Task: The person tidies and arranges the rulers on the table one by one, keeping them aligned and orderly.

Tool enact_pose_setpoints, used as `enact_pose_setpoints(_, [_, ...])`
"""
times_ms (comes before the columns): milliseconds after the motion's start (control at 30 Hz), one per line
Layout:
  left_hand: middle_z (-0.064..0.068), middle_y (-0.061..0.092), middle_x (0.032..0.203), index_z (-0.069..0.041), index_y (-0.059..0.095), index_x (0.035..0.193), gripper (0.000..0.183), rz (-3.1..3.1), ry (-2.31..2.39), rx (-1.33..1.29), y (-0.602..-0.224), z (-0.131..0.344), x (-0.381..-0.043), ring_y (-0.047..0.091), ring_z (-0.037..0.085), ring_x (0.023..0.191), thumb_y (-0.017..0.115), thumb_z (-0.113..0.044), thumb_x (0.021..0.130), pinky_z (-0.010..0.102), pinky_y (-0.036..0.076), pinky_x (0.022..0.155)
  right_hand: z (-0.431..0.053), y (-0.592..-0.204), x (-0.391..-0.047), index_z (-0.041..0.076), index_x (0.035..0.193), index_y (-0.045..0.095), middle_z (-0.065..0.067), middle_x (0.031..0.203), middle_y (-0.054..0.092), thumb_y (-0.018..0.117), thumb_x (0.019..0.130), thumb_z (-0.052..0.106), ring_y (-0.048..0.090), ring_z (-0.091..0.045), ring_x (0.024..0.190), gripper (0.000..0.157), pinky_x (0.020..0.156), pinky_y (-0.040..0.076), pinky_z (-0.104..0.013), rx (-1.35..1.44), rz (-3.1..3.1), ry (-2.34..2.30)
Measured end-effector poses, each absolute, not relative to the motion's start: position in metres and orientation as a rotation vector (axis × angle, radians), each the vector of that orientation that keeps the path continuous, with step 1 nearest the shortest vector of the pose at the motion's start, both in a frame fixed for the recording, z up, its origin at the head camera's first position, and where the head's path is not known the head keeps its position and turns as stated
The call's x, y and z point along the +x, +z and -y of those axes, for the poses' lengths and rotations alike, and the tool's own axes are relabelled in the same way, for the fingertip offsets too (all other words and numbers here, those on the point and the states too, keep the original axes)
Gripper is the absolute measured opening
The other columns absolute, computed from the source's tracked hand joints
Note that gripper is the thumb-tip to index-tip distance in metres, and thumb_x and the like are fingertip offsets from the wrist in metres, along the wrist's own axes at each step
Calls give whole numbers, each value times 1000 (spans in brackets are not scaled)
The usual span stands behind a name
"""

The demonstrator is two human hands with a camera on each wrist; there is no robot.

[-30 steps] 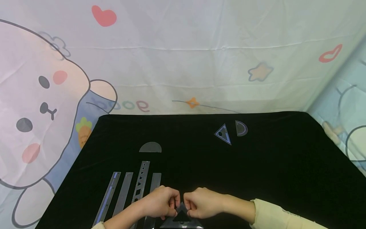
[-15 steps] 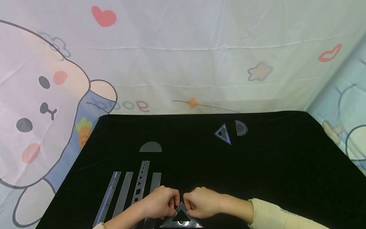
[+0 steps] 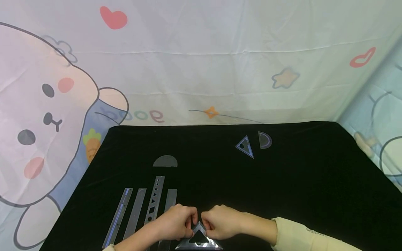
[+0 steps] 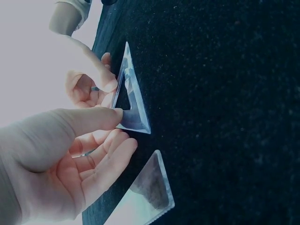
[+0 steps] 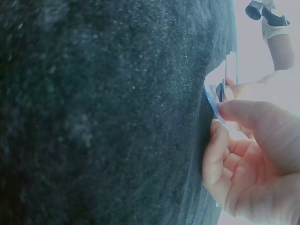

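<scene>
A clear plastic set square (image 3: pixel 213 245) with a triangular cutout is held between both hands at the near side of the black cloth. My left hand (image 3: pixel 177 221) pinches its left side; in the left wrist view the thumb lies over the set square (image 4: pixel 140 118) near one corner, fingers behind. From the other side my right hand (image 3: pixel 223 222) pinches it, and the right wrist view has that thumb pressed on the edge of the set square (image 5: pixel 213 96). Just left of it, a clear straight ruler (image 3: pixel 171 198) is partly covered by my left hand.
Several clear rulers lie side by side at the left, including one with cutout shapes (image 3: pixel 154 200) and one with a bluish strip (image 3: pixel 118 216). Behind them is a protractor (image 3: pixel 165 161). Farther back right lie a small set square (image 3: pixel 250 150) and a small protractor (image 3: pixel 265 141).
Both hands stay nearly in place. Glare on the set square's near edge has brightened, as if it tilted slightly. The right sleeve has shifted a little to the left.
</scene>
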State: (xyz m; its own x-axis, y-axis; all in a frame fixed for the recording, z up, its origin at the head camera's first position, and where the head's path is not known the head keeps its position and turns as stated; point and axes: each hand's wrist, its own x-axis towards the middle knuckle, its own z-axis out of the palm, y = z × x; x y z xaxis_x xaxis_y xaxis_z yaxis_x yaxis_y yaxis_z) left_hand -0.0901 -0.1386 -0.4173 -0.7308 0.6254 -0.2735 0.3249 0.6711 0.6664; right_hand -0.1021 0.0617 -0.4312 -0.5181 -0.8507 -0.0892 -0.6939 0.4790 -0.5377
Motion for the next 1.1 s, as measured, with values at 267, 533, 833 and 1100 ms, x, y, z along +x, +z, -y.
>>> enact_pose_setpoints(267, [-11,48,56,-14,55,82,24,-2430,796,764,-419,138,-90,46,0,40,72,-3,69,14,40,38,-61,-429,-102,17,73,51,17,59,41,65,79,15,37,7,47,15,42,34,-9,-1285,-2384,-615])
enact_pose_setpoints(533, [-11,48,57,-14,55,82,25,-2449,787,778,-420,138,-89,46,-1,45,71,-1,68,13,38,39,-61,-429,-101,17,73,52,17,58,42,65,80,15,37,6,46,15,42,34,-9,-1257,-2387,-628])
enact_pose_setpoints(833, [-11,49,58,-14,56,83,25,-2426,809,776,-418,138,-90,46,-1,47,71,-1,68,14,40,41,-64,-430,-103,17,74,53,17,58,42,64,80,14,37,8,45,13,42,35,-8,-1287,-2360,-668])
enact_pose_setpoints(1100, [-12,51,63,-13,57,83,21,-2497,844,834,-412,139,-97,46,-3,54,72,-5,70,16,42,49,-68,-434,-109,17,78,55,16,58,44,60,84,13,39,7,48,8,44,36,-10,-1220,-2304,-826])
